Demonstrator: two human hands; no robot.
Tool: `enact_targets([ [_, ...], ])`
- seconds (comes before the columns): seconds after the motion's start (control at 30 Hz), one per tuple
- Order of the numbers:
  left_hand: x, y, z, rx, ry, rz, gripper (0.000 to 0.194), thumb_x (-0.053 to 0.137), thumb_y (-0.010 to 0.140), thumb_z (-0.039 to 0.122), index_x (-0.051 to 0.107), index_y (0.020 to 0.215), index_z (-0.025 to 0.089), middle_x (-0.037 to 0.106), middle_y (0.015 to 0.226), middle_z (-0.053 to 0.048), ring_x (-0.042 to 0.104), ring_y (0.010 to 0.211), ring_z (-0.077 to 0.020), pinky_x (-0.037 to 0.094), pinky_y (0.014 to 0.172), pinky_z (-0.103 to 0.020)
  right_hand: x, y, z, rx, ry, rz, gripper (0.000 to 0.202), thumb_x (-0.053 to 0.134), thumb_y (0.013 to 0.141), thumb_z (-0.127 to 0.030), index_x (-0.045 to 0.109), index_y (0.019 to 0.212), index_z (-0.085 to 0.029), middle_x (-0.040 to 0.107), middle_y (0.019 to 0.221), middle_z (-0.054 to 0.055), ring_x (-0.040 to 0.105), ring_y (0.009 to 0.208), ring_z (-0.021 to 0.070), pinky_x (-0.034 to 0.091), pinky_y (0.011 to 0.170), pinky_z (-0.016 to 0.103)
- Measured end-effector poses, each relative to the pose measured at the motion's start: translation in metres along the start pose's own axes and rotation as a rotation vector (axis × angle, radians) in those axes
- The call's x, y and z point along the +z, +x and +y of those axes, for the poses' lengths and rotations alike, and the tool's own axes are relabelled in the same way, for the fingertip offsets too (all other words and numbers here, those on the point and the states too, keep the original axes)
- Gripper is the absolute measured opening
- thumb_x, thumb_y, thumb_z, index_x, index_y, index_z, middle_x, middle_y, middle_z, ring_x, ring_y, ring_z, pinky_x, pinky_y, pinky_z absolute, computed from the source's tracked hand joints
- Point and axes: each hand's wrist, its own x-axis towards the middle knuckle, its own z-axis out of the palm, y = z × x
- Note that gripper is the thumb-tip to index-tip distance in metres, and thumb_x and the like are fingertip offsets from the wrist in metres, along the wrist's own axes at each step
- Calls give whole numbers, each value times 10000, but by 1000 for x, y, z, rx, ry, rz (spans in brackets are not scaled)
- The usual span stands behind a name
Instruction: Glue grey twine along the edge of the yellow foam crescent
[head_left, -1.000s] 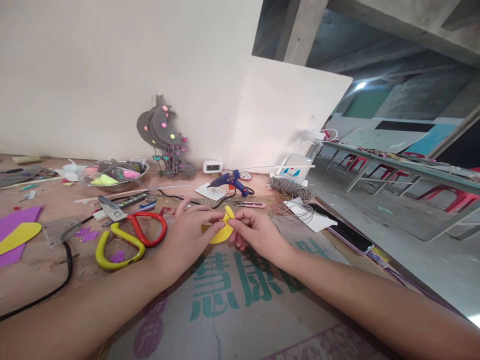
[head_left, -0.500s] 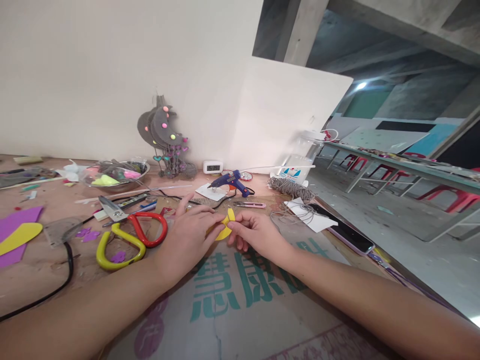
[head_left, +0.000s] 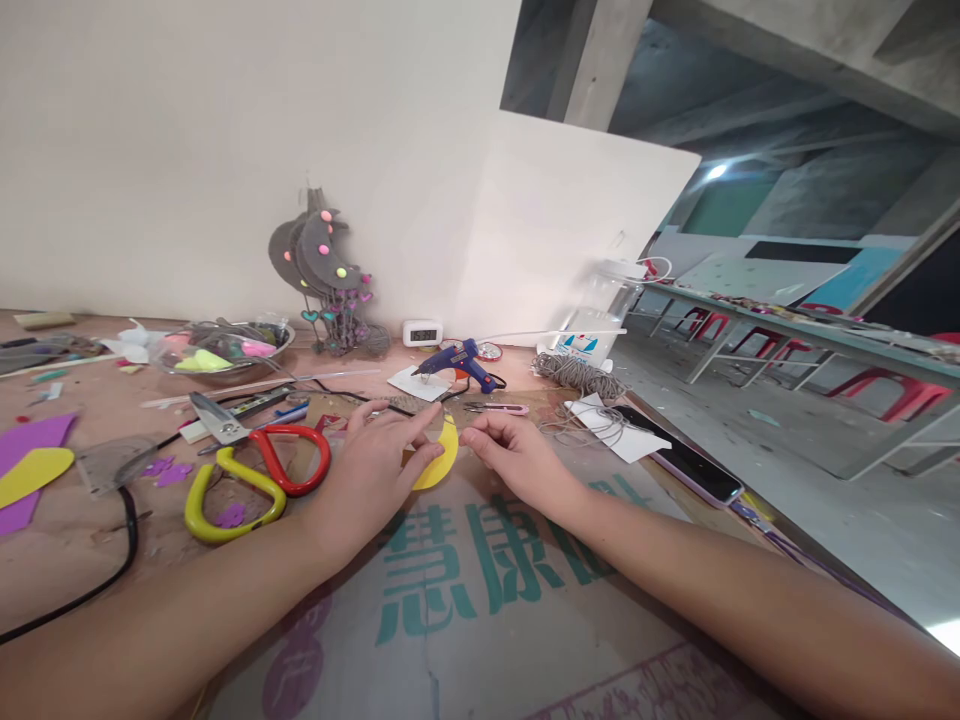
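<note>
The yellow crescent [head_left: 444, 464], curled up a moment earlier, lay flatter by the left hand's [head_left: 367, 465] loosely parted fingers, while the right hand [head_left: 517, 460] had released it just alongside, so bending seemed paused.

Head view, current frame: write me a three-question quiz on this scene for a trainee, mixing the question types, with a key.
1. Which colour is the curved piece at the thumb of the left hand? a) purple b) yellow c) grey
2. True or false: the glue gun lies to the right of the scissors.
3. Fill in: the hand nearer the phone is the ____ hand.

Key: 1 b; 2 true; 3 right.
</note>
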Motion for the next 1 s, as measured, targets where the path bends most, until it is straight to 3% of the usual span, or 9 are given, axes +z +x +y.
enact_targets([
  [0.2, -2, -1, 4, 18, -8, -22, 409, 479, 848, 284, 468, 1253, 227, 671, 732, 40, 578, 843, -150, 211, 1017, -416, -1, 1, 2, 19, 18, -11, 270, 486, 822, -399, 526, 686, -169, 415, 536, -48, 362, 501, 85, 305, 491, 210],
  [0.37, 0, -1, 3, 36, -4, -26, 421, 463, 858, 294, 439, 1271, 218, 678, 763, 44, 584, 859, -141, 180, 1040, -411, 0, 1, 1, -33, 3, -26, 226, 511, 816, -356, 593, 759, -153, 532, 679, -9, 457, 629, 105, 365, 587, 218],
  [0.73, 0, -3, 4, 133, 65, 45, 490, 409, 883, 313, 289, 1351, 237, 704, 876, 46, 594, 929, -151, 206, 1064, -390, 5, -2, 4, -44, -96, -48, 235, 524, 809, -376, 622, 768, -167, 560, 659, 1, 459, 597, 108, 365, 543, 218],
  [1.0, -2, -4, 6, 241, 206, 72, 497, 392, 882, 209, 262, 1361, 198, 696, 874, 17, 614, 907, -143, 208, 1063, -385, 6, -2, 0, -24, -32, -32, 227, 528, 801, -364, 578, 705, -164, 525, 617, -21, 435, 554, 91, 343, 520, 208],
])
